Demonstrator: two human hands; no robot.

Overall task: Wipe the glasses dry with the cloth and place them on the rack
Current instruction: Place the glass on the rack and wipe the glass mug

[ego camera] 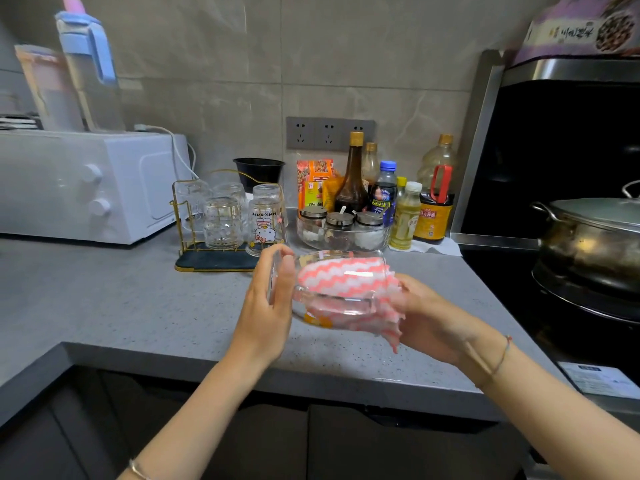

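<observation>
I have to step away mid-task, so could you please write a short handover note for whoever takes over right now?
Left hand: holds the glass by its base, sideways above the counter.
Right hand: grips the cloth, which is pushed inside the glass.
Rack: behind the hands, with several upturned glasses on it.
Done: those glasses are racked.
Left: finish wiping this glass, then set it on the rack.

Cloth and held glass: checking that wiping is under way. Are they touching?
Touching. The head view shows the cloth stuffed inside the glass, pressed against its wall, pushed in by the right hand.
</observation>
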